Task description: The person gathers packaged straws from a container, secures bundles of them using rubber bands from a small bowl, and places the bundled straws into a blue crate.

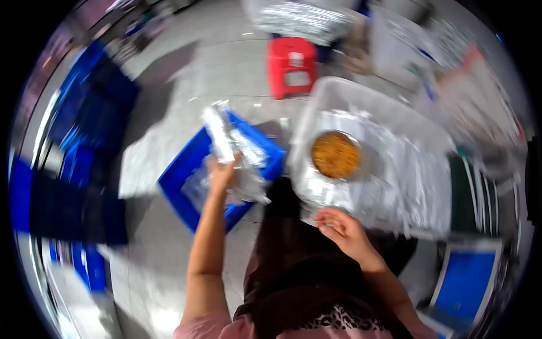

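Observation:
My left hand [223, 170] is closed around a bundle of shiny, clear plastic packets [219, 133] above a blue bin [179, 174]. What the packets contain is too blurred to make out. More clear packets [195, 189] lie inside that bin. My right hand [340, 229] hovers at the near edge of a large white tub [326, 90], fingers loosely bent and apart, nothing visible in them. Long clear plastic packets [418, 175] fill the tub. On top of them rests a round metal bowl [359, 148] of small orange-brown pieces [335, 155].
A red stool [292, 65] stands beyond the tub, with a stack of silvery packets [305, 21] behind it. Blue crates [93, 107] are piled at the left. White sacks [480, 96] stand at the right, above a blue panel with a pale frame [468, 282].

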Demonstrator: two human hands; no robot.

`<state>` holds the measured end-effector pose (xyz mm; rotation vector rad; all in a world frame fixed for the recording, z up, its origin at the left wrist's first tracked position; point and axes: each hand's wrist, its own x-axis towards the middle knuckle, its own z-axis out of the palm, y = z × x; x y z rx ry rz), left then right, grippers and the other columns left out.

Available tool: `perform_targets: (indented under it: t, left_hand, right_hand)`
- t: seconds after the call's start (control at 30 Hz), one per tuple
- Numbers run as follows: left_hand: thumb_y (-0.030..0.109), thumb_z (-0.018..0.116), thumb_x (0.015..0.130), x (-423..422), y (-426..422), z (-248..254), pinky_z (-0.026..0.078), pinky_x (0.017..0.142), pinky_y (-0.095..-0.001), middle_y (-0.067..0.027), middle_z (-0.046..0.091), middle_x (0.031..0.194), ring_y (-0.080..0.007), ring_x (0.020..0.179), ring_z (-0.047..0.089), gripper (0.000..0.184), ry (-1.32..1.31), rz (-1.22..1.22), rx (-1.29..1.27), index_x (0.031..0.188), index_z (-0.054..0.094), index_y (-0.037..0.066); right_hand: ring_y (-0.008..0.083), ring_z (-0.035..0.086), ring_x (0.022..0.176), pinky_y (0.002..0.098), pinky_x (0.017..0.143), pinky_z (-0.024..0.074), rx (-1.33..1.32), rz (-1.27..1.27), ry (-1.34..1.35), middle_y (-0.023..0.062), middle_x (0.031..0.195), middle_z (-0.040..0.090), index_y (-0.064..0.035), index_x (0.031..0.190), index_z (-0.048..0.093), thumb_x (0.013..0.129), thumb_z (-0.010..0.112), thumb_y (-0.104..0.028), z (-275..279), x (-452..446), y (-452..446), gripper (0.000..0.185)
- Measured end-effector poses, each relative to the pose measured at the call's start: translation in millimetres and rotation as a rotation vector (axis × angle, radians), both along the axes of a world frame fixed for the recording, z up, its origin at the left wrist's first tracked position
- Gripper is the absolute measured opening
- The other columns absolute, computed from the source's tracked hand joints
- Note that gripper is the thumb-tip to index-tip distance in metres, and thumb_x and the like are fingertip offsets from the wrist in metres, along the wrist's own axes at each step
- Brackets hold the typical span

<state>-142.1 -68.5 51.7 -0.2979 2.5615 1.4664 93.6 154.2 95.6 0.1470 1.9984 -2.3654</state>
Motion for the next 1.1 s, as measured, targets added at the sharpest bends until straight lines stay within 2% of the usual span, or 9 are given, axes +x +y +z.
perform_targets:
  t: [0.07, 0.17, 0.23, 0.37, 0.57, 0.7, 0.83, 1.03, 1.1]
  left_hand:
    - [0.036, 0.07, 0.07, -26.7, -12.3, -22.8, 0.039, 0.087, -0.034, -0.0224, 0.048, 0.111, -0.0289, 0.102, 0.049, 0.072, 0.62, -0.053, -0.422, 0.118, 0.038, -0.007]
    - [0.018, 0.067, 0.076, -8.9, 2.7, -30.2, 0.038, 0.088, -0.0352, -0.0168, 0.046, 0.116, -0.0256, 0.106, 0.047, 0.06, 0.619, -0.06, 0.071, 0.123, 0.034, -0.001]
    - [0.015, 0.064, 0.078, 27.8, 23.1, -31.7, 0.041, 0.083, -0.0335, -0.016, 0.048, 0.112, -0.0253, 0.102, 0.049, 0.055, 0.615, -0.164, 0.147, 0.122, 0.035, -0.001]
    - [0.008, 0.059, 0.079, 101.1, 66.6, -35.0, 0.042, 0.076, -0.0324, -0.0162, 0.049, 0.108, -0.0254, 0.098, 0.05, 0.044, 0.673, -0.336, 0.047, 0.117, 0.04, -0.002]
    - [0.001, 0.062, 0.068, 131.3, 85.1, -41.9, 0.042, 0.073, -0.0355, -0.0176, 0.051, 0.104, -0.0317, 0.092, 0.05, 0.046, 0.797, -0.558, -0.102, 0.11, 0.044, -0.003]
    - [0.002, 0.061, 0.067, 119.0, 92.2, -52.1, 0.041, 0.075, -0.0377, -0.0162, 0.053, 0.094, -0.0324, 0.087, 0.051, 0.038, 0.741, -0.596, -0.207, 0.102, 0.048, -0.002]
    - [0.005, 0.062, 0.066, 117.6, 97.6, -52.2, 0.04, 0.077, -0.0405, -0.0155, 0.054, 0.09, -0.0333, 0.086, 0.051, 0.033, 0.807, -0.635, -0.286, 0.097, 0.05, -0.001]
    - [0.006, 0.063, 0.065, 114.1, 93.3, -54.3, 0.041, 0.077, -0.0392, -0.0142, 0.054, 0.088, -0.0317, 0.086, 0.051, 0.032, 0.79, -0.64, -0.255, 0.094, 0.052, 0.0]
    - [0.008, 0.064, 0.065, 115.1, 91.9, -51.6, 0.04, 0.078, -0.0394, -0.0133, 0.055, 0.089, -0.0308, 0.088, 0.051, 0.033, 0.75, -0.639, -0.262, 0.095, 0.053, 0.002]
  right_hand:
    - [0.0105, 0.055, 0.086, 0.0235, 0.075, 0.045, 0.099, -0.135, 0.018, 0.0068, 0.095, 0.057, 0.0005, 0.113, 0.048, 0.082, 0.057, -0.004, -2.6, 7.3, 14.0, 0.032]
    - [0.0111, 0.055, 0.076, 0.023, 0.069, 0.0453, 0.427, -0.545, 0.082, 0.0059, 0.089, 0.058, 0.0014, 0.105, 0.051, 0.079, 0.061, -0.007, -25.7, 26.7, 61.1, 0.03]
    - [0.0243, 0.056, 0.085, 0.034, 0.074, 0.0453, 0.887, -0.837, 0.005, 0.0131, 0.094, 0.057, 0.0014, 0.106, 0.051, 0.073, 0.067, -0.018, -50.7, 30.9, 117.2, 0.042]
    - [0.0365, 0.051, 0.097, 0.0421, 0.084, 0.0396, 1.57, -0.792, -0.474, 0.0222, 0.11, 0.05, 0.0045, 0.116, 0.043, 0.073, 0.065, -0.035, -101.2, 28.1, 185.4, 0.062]
    - [0.0334, 0.052, 0.1, 0.039, 0.081, 0.0425, 1.115, -0.514, -0.974, 0.0235, 0.107, 0.053, 0.0014, 0.11, 0.052, 0.079, 0.055, -0.044, -75.5, 18.6, 222.0, 0.055]
    - [0.0333, 0.047, 0.103, 0.0418, 0.085, 0.0389, 1.239, -0.789, -0.812, 0.0218, 0.101, 0.056, -0.0028, 0.102, 0.058, 0.077, 0.056, -0.048, -103.9, 1.9, 238.0, 0.051]
    - [0.034, 0.038, 0.114, 0.0398, 0.093, 0.0342, 1.038, -0.664, -0.999, 0.0227, 0.119, 0.045, -0.0014, 0.123, 0.04, 0.057, 0.067, -0.061, -87.9, -27.7, 236.8, 0.093]
    - [0.0351, 0.038, 0.116, 0.042, 0.096, 0.0327, 0.887, -0.901, -0.815, 0.0225, 0.126, 0.038, -0.0094, 0.135, 0.022, 0.05, 0.071, -0.061, -102.6, -21.0, 243.5, 0.111]
    - [0.0343, 0.039, 0.117, 0.0441, 0.096, 0.0316, 0.902, -1.052, -0.803, 0.0233, 0.126, 0.039, -0.0092, 0.132, 0.03, 0.048, 0.073, -0.06, -117.5, -23.3, 245.8, 0.107]
